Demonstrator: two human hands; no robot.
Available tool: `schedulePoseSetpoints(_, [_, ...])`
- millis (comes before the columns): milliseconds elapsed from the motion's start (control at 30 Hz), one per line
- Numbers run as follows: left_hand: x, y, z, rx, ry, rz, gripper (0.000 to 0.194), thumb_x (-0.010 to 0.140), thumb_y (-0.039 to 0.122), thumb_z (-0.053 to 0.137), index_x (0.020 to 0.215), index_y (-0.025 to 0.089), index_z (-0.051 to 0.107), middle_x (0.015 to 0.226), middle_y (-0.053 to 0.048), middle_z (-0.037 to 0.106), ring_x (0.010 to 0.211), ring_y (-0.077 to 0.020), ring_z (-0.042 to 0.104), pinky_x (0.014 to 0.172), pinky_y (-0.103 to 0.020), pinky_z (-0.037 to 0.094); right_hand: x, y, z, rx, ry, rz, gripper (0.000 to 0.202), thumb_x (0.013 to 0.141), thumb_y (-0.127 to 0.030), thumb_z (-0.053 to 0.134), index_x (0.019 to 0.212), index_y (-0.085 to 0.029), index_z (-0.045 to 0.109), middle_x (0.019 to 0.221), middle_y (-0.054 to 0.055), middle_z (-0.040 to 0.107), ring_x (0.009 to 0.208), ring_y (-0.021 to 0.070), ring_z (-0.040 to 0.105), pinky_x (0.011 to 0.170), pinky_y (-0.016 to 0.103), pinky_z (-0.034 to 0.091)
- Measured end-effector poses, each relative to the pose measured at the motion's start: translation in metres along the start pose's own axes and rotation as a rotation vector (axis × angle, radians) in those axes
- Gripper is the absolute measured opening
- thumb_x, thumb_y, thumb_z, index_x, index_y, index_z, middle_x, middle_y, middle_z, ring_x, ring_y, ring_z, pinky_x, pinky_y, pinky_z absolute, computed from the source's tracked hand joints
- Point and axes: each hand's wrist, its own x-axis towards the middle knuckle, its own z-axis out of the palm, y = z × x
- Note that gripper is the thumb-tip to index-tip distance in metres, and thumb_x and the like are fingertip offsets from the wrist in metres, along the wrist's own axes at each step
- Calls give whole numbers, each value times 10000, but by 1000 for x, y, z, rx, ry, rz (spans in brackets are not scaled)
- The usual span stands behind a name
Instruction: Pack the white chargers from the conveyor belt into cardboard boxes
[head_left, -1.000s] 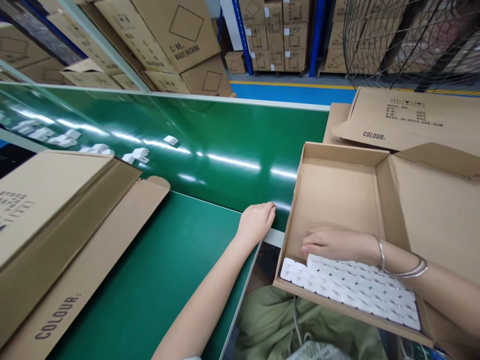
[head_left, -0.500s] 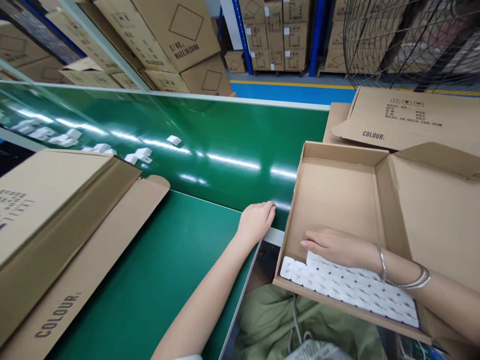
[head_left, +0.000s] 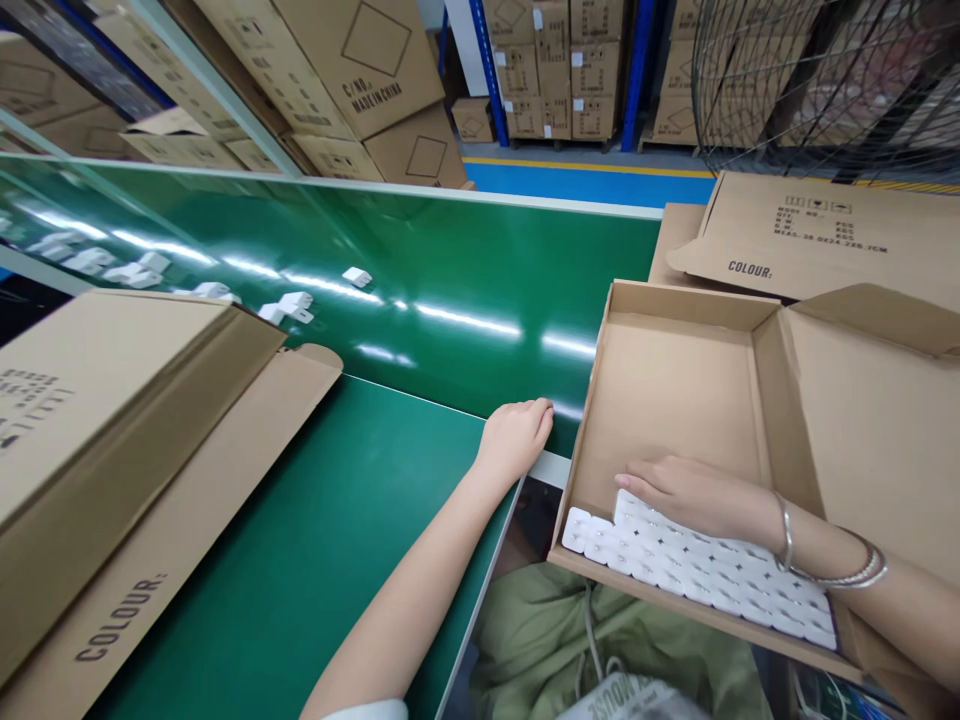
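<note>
The left hand [head_left: 517, 438] curls and the right hand [head_left: 688, 492] lies flattish, any grip hidden, and uneven pressing could skew the white pieces [head_left: 694, 568].

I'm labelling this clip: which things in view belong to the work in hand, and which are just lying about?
Apparently in the work:
- open carton, with the right hand inside
- white pieces in rows, by that hand
- probably the similar loose pieces on the green surface

Apparently just around:
- wire fan cage
- stacked cartons in the background
</note>
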Motion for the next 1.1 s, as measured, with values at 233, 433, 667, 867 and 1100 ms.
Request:
schedulePoseSetpoints(233, [0, 2, -2, 5, -20, -9, 315, 943, 248, 313, 1005, 199, 618, 949, -40, 705, 873, -182, 647, 740, -277, 427, -1, 6, -3, 179, -39, 30, 525, 967, -542, 127, 726, -183, 425, 732, 38, 540, 687, 171, 491, 692, 319, 373])
schedulePoseSetpoints(433, [0, 1, -1, 1, -7, 1, 317, 943, 252, 313, 1001, 200, 620, 937, -43, 705, 866, -183, 648, 744, -276, 438, 3, 3, -4, 300, -12, 29, 527, 954, -555, 136, 735, -183, 437, 803, 56, 554, 771, 194, 506, 759, 342, 389])
schedulePoseSetpoints(667, [0, 0, 0, -8, -2, 3, 314, 942, 254, 313, 1006, 201, 616, 935, -47, 704, 866, -186, 649, 749, -279, 440, 0, 4, -6, 323, -21, -8, 497, 964, -531, 136, 736, -187, 414, 785, 45, 537, 742, 184, 488, 739, 336, 381])
schedulePoseSetpoints(867, [0, 0, 0, -9, -3, 4, 302, 940, 250, 321, 991, 204, 615, 920, -43, 702, 854, -177, 645, 739, -270, 430, -26, 12, -14, 291, -76, 87, 515, 956, -559, 167, 718, -189, 434, 757, 46, 560, 688, 182, 497, 675, 333, 363])
schedulePoseSetpoints(1100, [0, 0, 0, 1, 2, 14, 317, 943, 254, 306, 981, 195, 615, 905, -43, 702, 831, -184, 643, 716, -281, 423, -68, 43, 3, -21, -95, 381, 552, 902, -631, 216, 614, -223, 450, 622, 80, 539, 589, 236, 499, 595, 399, 318])
